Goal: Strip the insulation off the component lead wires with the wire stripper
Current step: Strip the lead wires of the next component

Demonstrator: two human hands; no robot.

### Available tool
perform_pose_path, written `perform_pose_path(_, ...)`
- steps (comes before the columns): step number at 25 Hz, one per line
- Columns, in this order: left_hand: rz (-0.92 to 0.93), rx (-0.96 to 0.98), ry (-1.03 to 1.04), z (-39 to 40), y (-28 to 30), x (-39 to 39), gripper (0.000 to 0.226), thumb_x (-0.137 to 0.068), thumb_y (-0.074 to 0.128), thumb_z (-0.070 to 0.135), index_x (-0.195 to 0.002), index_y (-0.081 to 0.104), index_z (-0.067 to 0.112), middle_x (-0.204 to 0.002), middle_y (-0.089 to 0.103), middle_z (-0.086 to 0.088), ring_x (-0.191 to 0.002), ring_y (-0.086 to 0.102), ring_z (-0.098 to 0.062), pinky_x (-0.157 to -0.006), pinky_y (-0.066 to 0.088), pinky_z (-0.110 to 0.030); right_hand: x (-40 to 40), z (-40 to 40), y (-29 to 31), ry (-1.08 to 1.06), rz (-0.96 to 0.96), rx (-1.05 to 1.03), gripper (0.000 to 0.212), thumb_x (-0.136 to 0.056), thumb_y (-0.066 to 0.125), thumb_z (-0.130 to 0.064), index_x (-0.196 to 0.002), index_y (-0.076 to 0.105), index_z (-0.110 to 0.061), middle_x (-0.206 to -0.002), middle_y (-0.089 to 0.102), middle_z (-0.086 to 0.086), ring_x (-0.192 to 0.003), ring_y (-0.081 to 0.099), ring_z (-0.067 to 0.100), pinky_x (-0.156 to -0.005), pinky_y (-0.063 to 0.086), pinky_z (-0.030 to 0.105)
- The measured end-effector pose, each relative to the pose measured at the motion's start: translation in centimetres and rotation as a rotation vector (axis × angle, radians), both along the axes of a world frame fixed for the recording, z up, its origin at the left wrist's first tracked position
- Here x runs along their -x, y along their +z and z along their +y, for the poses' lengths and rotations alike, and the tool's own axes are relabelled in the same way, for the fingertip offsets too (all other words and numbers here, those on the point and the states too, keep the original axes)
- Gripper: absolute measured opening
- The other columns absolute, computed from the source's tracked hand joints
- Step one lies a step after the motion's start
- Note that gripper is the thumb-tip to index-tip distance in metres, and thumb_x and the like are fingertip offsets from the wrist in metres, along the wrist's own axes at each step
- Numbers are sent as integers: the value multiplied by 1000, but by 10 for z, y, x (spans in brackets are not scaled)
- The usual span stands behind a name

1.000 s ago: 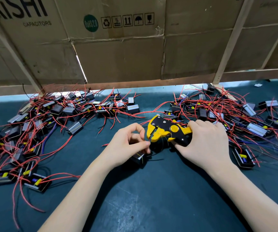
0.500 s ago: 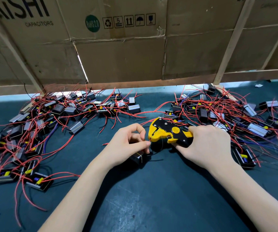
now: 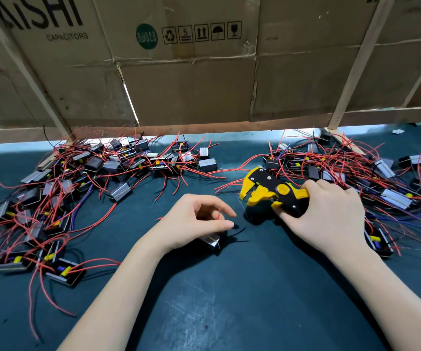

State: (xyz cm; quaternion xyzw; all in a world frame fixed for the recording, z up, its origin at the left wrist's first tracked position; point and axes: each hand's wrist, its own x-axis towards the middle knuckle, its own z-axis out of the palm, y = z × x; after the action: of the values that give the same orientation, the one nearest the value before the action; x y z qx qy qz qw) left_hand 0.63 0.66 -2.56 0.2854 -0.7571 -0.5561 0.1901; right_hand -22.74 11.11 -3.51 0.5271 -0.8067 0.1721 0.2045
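Note:
My right hand (image 3: 328, 216) grips the handles of a yellow and black wire stripper (image 3: 270, 190), whose jaws gape apart and point left. My left hand (image 3: 194, 221) rests on the mat just left of the jaws, holding a small black component (image 3: 210, 240) under its palm. A short red lead wire (image 3: 219, 214) stands up between its thumb and fingers. A black lead (image 3: 237, 231) trails from the component toward the stripper. The jaws and the red lead are a short way apart.
A heap of components with red leads (image 3: 77, 178) covers the left of the dark green mat (image 3: 229, 287). A second heap (image 3: 343, 171) lies behind and right of my right hand. A cardboard wall (image 3: 191, 79) with wooden battens closes off the back.
The stripper has drawn away to the right from my left hand and its jaws have sprung apart. My left fingers have loosened, and the red lead now stands free between them.

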Motion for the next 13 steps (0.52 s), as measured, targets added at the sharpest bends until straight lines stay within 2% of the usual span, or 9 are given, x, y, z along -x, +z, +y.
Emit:
perform_pose_path(3,-70,80,-16,2,0,1,0,-84,77,15,-84,77,15,-66,60,-3,-61,57,-8,-58,51,-19,3,2,-1,10,22,-27,57,-67,71,-63,-86,63,-10,-82,64,8,-84,62,32,-76,35,40)
perform_pose_path(5,-82,118,-11,3,-1,3,4,-83,78,18,-79,77,16,-64,62,-2,-59,56,-8,-57,49,-18,2,3,0,37,39,-55,55,-67,72,-62,-86,63,-11,-82,64,7,-84,62,32,-76,34,39)
perform_pose_path(10,-72,168,-19,2,-4,4,6,-78,82,20,-76,77,17,-53,49,7,-52,47,-7,-56,43,-16,0,7,5,108,40,-39,49,-62,80,-54,-76,59,-12,-73,61,5,-77,61,32,-70,33,37)
perform_pose_path(13,-79,220,3,3,-6,7,7,-76,84,24,-77,78,20,-51,47,9,-52,44,-9,-56,41,-20,-1,7,7,129,44,-47,49,-62,80,-54,-73,57,-12,-70,59,4,-74,60,32,-69,33,37)
